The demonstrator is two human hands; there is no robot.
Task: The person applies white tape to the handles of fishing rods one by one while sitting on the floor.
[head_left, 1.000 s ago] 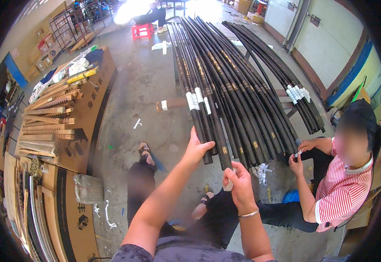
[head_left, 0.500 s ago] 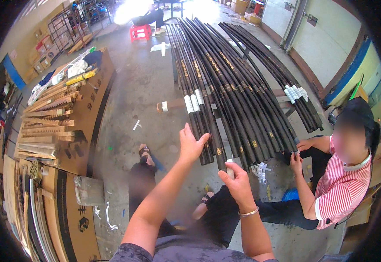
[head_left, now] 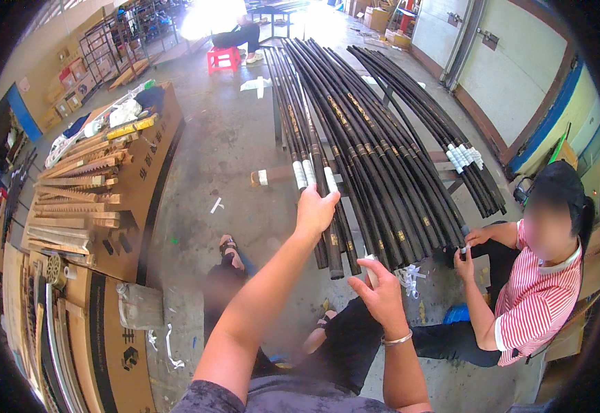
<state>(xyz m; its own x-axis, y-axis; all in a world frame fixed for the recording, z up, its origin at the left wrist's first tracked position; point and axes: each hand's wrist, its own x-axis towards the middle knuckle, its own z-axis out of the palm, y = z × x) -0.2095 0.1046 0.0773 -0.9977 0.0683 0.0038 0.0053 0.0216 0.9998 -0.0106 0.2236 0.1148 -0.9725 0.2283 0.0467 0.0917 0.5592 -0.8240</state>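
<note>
Long black poles (head_left: pixel 382 186) with gold markings lie side by side on a rack, their near ends toward me. My left hand (head_left: pixel 316 212) is closed over a black pole (head_left: pixel 335 255) at the left of the group, just below the white bands (head_left: pixel 303 175) on several poles. Beyond that hand, another white band (head_left: pixel 331 180) shows slightly apart. My right hand (head_left: pixel 381 296) is off the pole ends, holding a small white piece (head_left: pixel 371 270) between thumb and fingers; its exact kind is unclear.
At right, a co-worker in a striped shirt (head_left: pixel 541 296) holds a pole end. A second pole bundle (head_left: pixel 475 175) lies beyond. Wooden strips (head_left: pixel 79 186) rest on a large carton (head_left: pixel 152 165) at left. Someone sits by a red stool (head_left: pixel 223 59). White scraps (head_left: pixel 174 347) litter the floor.
My left hand has gone from spread fingers to closing over a pole, moving slightly right and up. My right hand has come away from the pole end, slightly lower, keeping the white piece.
</note>
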